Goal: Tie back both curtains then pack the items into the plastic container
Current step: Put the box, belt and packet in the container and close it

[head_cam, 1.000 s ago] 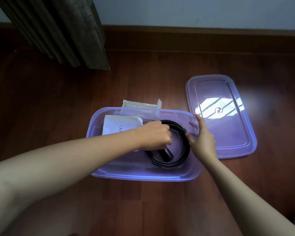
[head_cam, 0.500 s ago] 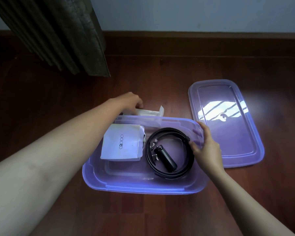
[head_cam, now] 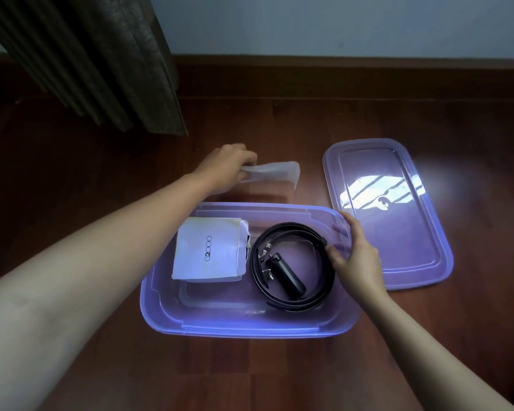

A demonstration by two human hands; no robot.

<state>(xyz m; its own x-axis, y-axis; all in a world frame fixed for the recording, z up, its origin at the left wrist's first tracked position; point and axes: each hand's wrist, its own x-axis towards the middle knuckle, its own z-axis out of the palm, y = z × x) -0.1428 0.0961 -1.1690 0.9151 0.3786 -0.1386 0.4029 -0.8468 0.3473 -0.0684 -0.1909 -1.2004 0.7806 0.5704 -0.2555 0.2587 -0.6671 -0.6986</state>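
A translucent purple plastic container (head_cam: 250,329) sits open on the dark red-brown wooden floor (head_cam: 72,179). Its matching translucent purple lid (head_cam: 422,262) lies flat on the floor just beside it to the right and carries a bright window reflection. Inside the container, a white folded paper packet (head_cam: 208,256) with a printed logo lies on the left side. A coiled black leather belt (head_cam: 291,229) lies on the right, and a short black cylinder (head_cam: 285,275) rests within the coil, next to the belt's metal buckle parts.

The left hand (head_cam: 226,167) reaches past the container's far rim. Its fingers pinch one end of a pale, semi-clear plastic pouch (head_cam: 276,173) (blurred, so its contents cannot be made out). The pouch is outside the container, over the floor just behind the far wall. The right hand (head_cam: 353,262) grips the container's right wall, fingers curled around the rim close to the belt's outer loop, with some of them showing dimly through the plastic.

A dark grey-brown pleated curtain (head_cam: 101,60) hangs at the upper left, its hem reaching down near the floor, in front of a pale wall (head_cam: 339,22).
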